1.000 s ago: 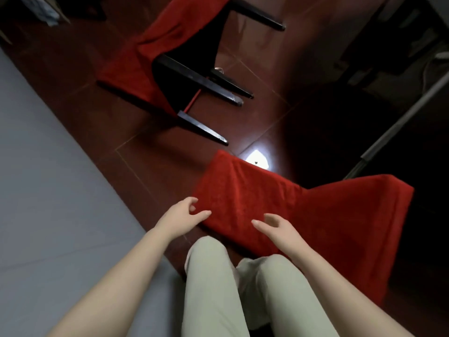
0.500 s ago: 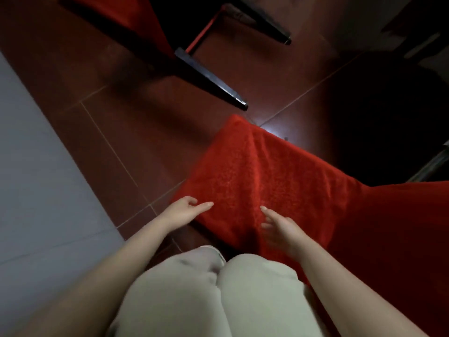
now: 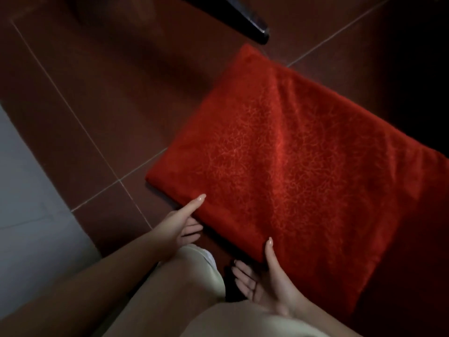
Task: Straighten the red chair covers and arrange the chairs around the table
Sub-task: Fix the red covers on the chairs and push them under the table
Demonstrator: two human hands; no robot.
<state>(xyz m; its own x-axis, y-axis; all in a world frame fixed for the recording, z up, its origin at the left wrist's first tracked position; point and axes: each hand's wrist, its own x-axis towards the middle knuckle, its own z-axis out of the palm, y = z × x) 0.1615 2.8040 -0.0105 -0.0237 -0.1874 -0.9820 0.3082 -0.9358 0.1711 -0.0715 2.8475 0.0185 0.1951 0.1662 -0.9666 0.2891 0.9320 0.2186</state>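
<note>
A chair in a red patterned cover lies tipped over on the dark red tiled floor, its backrest end pointing at me. My left hand is at the near left edge, with the thumb lying on top of the cover and straight fingers just below the edge. My right hand is at the near corner, its thumb against the fabric and the palm turned up with spread fingers under the edge. Neither hand has closed round the fabric.
The black leg of a second chair reaches in at the top, close to the cover's far corner. A pale grey surface fills the left edge. My bent knees in light trousers are low in the view.
The view has dropped and closed in on the covered backrest. Both hands have moved from hovering above the cover down to its near edge, thumbs now on the fabric.
</note>
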